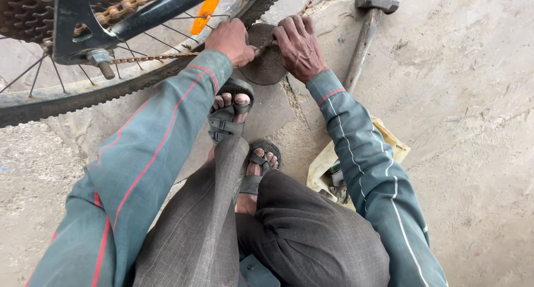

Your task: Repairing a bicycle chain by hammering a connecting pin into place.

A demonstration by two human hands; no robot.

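My left hand (232, 41) was closed around the rusty chain (150, 57), pinning it on the round metal block (267, 61), and my right hand (300, 46) lay flat, fingers spread, pressing the block's far edge. Just left of my grip the bicycle wheel (83, 92) crowded in; right of it lay a hammer (367, 25). Below were my sandalled feet (231, 111). The link under my fingers was hidden, and the yellow bag (325, 164) was partly covered by my sleeve.
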